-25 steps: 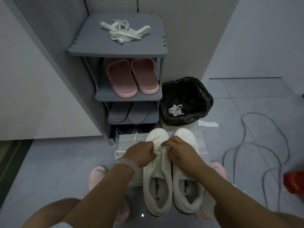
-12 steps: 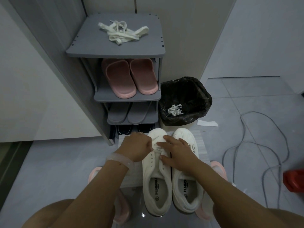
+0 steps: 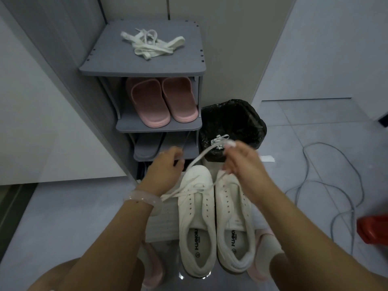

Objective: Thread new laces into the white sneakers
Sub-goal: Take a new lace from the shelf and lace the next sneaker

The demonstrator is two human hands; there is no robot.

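Two white sneakers stand side by side on the floor, toes away from me: the left sneaker [image 3: 196, 208] and the right sneaker [image 3: 233, 215]. A white lace [image 3: 199, 158] runs through the left sneaker's front eyelets. Both its ends are pulled up above the toes. My left hand [image 3: 162, 172] grips one end of the lace, and my right hand [image 3: 241, 164] pinches the other end, raised above the right sneaker's toe. A bundle of white laces [image 3: 153, 46] lies on top of the grey shoe rack [image 3: 117, 66].
Pink slippers [image 3: 161, 101] and grey slippers fill the rack's lower shelves. A black-lined bin [image 3: 243, 118] with an old lace in it stands right of the rack. A grey cable [image 3: 327, 185] loops over the floor at right, beside a red object [image 3: 373, 229].
Both hands have risen from the left sneaker's front eyelets and drawn the lace ends up and apart, so the lace now stretches taut above the toes.
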